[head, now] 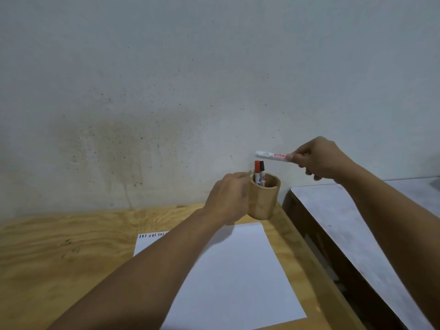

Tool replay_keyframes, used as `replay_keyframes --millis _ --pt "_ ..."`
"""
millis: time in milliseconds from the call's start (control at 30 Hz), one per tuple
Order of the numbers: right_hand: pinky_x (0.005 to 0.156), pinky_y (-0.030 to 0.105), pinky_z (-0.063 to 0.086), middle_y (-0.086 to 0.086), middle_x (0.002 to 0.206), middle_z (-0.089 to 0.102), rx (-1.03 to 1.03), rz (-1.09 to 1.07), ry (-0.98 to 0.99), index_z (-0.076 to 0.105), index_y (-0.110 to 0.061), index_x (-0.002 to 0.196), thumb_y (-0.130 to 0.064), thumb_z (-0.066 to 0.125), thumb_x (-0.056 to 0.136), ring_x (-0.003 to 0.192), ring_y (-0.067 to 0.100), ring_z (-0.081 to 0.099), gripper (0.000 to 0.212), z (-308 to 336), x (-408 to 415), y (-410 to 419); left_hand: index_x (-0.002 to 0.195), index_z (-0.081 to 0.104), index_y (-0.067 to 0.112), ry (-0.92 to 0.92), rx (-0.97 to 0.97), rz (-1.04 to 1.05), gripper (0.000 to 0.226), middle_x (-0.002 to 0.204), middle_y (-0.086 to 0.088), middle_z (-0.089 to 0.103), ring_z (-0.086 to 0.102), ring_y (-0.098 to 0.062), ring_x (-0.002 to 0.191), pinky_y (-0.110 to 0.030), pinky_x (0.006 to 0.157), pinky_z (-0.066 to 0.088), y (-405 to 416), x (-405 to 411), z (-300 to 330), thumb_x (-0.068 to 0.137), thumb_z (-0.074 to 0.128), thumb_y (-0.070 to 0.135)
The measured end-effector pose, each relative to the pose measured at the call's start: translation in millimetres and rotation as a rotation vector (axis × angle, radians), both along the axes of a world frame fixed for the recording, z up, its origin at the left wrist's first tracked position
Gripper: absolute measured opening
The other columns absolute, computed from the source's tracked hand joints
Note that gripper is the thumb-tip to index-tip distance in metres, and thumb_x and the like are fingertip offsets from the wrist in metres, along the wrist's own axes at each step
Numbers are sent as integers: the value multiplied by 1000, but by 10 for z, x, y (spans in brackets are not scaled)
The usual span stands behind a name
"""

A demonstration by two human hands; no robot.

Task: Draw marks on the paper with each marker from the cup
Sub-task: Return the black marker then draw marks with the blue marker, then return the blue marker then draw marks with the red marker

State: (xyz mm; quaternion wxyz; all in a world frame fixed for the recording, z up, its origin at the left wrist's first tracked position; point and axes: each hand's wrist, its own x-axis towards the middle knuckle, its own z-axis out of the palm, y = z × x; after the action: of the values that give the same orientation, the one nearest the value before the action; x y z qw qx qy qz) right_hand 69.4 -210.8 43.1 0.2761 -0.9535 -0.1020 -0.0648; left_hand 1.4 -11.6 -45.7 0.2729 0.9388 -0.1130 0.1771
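A wooden cup (263,198) is at the far right of the plywood table, tilted slightly, and my left hand (228,196) grips its left side. Two markers stand inside it, one with a red cap (257,169) and one with a black cap (262,168). My right hand (319,158) is up above and to the right of the cup, holding a white marker (271,156) by one end so it lies nearly level, pointing left. A white sheet of paper (235,277) lies in front of the cup, with a row of short coloured marks (153,235) along its far left edge.
The plywood table (59,258) ends at a stained pale wall (166,91) behind the cup. A lower grey-topped surface (357,229) with a dark frame runs along the table's right side, across a narrow gap.
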Motion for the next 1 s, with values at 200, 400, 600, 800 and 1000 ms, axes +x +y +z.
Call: replay_keyframes --millis 200,400,600,800,1000 --pt "61 34 62 10 79 74 -134 21 -17 77 -7 88 -20 82 76 58 20 71 19 80 151 62 121 59 14 -61 195 -84 54 114 -7 65 57 -31 98 -45 80 51 -58 123 -141 70 55 -5" --pt "65 31 62 13 99 72 -196 80 92 70 -3 109 -2 64 88 67 23 73 21 -141 373 259 124 57 14 -29 186 -82 55 121 -3 63 57 -29 98 -44 81 51 -71 122 -171 72 53 -7" --pt "72 30 57 11 103 64 -172 72 -7 68 -8 106 -15 75 82 79 21 62 26 -414 429 318 130 51 21 32 165 -70 61 129 3 58 56 -24 106 -40 84 51 -32 129 -170 76 62 -6" --pt "78 29 51 10 122 60 -74 145 -71 57 -17 127 -17 67 87 92 20 56 42 -539 504 410 133 46 14 25 118 -75 69 137 -2 50 53 -28 111 -46 88 50 -56 76 -227 71 54 -15" --pt "94 37 49 14 131 49 -183 196 -63 57 -23 129 -30 64 90 115 34 54 40 -600 590 521 134 45 14 13 107 -70 71 140 0 48 52 -27 115 -43 90 49 -44 62 -218 70 53 -16"
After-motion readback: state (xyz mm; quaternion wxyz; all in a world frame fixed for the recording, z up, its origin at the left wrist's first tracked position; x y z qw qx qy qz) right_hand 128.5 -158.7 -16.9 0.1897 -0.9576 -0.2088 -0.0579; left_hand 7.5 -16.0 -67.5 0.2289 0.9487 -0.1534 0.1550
